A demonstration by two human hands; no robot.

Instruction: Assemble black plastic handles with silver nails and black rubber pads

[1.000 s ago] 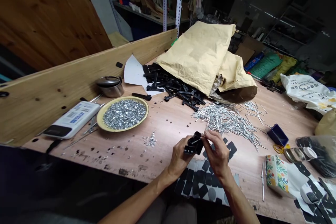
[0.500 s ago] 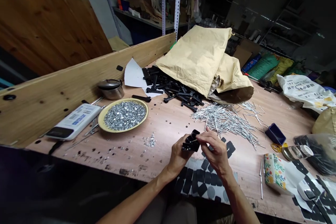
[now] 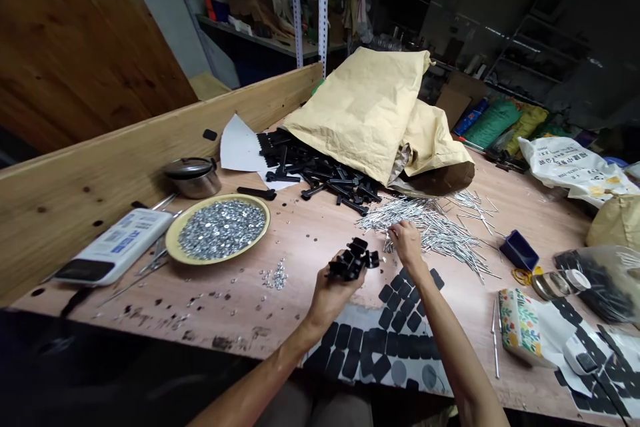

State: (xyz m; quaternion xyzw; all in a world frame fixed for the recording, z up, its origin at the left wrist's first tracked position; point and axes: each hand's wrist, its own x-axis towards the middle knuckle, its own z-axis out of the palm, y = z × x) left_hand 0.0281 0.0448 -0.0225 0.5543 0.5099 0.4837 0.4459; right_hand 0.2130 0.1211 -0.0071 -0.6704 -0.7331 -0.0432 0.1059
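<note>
My left hand [image 3: 331, 293] is full of black parts [image 3: 350, 261]; right hand [image 3: 407, 243] is nearer the metal rods [image 3: 445, 235], pinched at their near edge, can't tell if on one. They lie crisscrossed on the surface [image 3: 305, 240].

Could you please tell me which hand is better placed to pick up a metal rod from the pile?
The right hand, I'd judge: it is at the left edge of the metal rods, while the left hand is occupied holding black parts, farther from the rods.
</note>
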